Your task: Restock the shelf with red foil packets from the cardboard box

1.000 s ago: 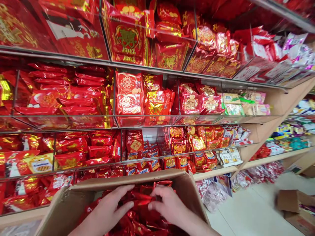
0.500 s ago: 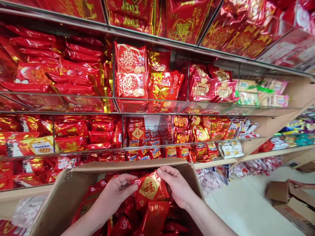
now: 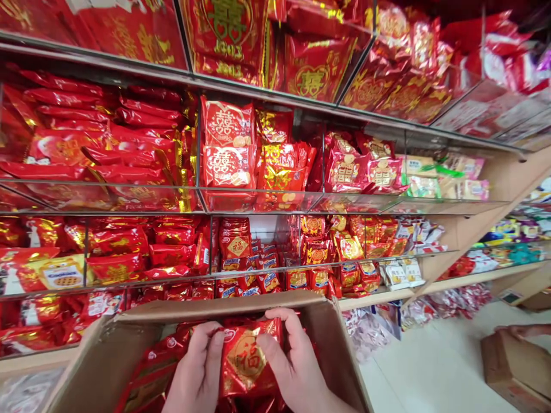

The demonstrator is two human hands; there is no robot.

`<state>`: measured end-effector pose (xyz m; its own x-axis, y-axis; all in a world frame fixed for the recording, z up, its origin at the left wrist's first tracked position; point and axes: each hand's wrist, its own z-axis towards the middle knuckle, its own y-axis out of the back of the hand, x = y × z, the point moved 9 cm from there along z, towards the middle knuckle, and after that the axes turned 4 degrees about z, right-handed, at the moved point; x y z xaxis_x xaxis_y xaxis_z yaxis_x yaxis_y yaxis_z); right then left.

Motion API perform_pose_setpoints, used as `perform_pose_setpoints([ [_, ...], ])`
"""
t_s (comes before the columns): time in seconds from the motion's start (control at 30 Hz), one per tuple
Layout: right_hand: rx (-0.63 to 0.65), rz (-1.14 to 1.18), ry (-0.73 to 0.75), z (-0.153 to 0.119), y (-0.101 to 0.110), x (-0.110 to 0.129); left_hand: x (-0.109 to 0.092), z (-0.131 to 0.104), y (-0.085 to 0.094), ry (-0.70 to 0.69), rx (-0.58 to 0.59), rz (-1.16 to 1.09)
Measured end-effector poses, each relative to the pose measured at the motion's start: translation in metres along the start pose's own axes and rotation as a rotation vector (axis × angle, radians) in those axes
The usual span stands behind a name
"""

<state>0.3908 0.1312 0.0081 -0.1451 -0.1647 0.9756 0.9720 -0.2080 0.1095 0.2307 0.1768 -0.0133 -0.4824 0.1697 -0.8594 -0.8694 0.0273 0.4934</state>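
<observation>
Both hands are inside an open cardboard box [image 3: 344, 355] full of red snack packets. Between them is a shiny red packet [image 3: 235, 373] with a gold diamond and a gold character, its printed face turned up towards me. My left hand [image 3: 196, 367] grips its left edge, thumb against the fingers. My right hand [image 3: 297, 358] pinches the right side, thumb across the front and fingers behind the top edge. More red packets [image 3: 148, 367] lie in the box to the left and below, partly covered by my hands.
Ahead are shelves with clear dividers, stacked with red and gold packets [image 3: 228, 166]. A stack of like gold-diamond packets [image 3: 236, 246] stands in a lower compartment. At right, another person's hand [image 3: 523, 331] is at a cardboard box [image 3: 512, 367] on the pale floor [image 3: 422, 373].
The packet has come nearer to me, and both hands have closed more firmly on its sides. The view has tilted up slightly. The other person's box at right has shifted.
</observation>
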Motion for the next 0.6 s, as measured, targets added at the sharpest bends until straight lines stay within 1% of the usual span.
perform_pose_setpoints([
  [0.07, 0.156, 0.246, -0.116, -0.003, -0.016, 0.002, -0.011, 0.006, 0.013, -0.064, -0.031, 0.017],
  [0.1, 0.221, 0.325, -0.164, -0.002, -0.021, 0.006, -0.016, 0.009, 0.021, -0.081, -0.045, 0.013],
  [0.13, 0.256, 0.354, -0.191, 0.002, -0.022, 0.012, -0.019, 0.012, 0.03, -0.075, -0.061, -0.002],
  [0.17, 0.261, 0.333, -0.187, 0.011, -0.018, 0.02, -0.02, 0.014, 0.038, -0.052, -0.067, -0.025],
  [0.2, 0.236, 0.281, -0.153, 0.024, -0.01, 0.028, -0.019, 0.016, 0.044, -0.019, -0.054, -0.043],
  [0.23, 0.191, 0.221, -0.103, 0.041, 0.001, 0.035, -0.017, 0.018, 0.048, 0.008, -0.027, -0.044],
  [0.27, 0.135, 0.156, -0.05, 0.06, 0.012, 0.041, -0.016, 0.019, 0.049, 0.017, 0.023, -0.022],
  [0.33, 0.045, -0.043, 0.019, 0.1, 0.03, 0.044, -0.015, 0.018, 0.043, -0.02, 0.179, 0.089],
  [0.37, 0.035, -0.162, 0.02, 0.12, 0.032, 0.04, -0.014, 0.016, 0.037, -0.055, 0.263, 0.166],
  [0.4, 0.047, -0.273, 0.007, 0.138, 0.029, 0.033, -0.012, 0.013, 0.03, -0.09, 0.335, 0.233],
  [0.47, 0.115, -0.442, -0.032, 0.17, 0.014, 0.016, -0.005, 0.006, 0.017, -0.121, 0.445, 0.306],
  [0.53, 0.18, -0.533, -0.04, 0.192, -0.007, 0.004, 0.001, 0.001, 0.008, -0.127, 0.485, 0.329],
  [0.6, 0.233, -0.628, -0.029, 0.206, -0.028, -0.003, 0.005, -0.001, 0.002, -0.123, 0.501, 0.33],
])
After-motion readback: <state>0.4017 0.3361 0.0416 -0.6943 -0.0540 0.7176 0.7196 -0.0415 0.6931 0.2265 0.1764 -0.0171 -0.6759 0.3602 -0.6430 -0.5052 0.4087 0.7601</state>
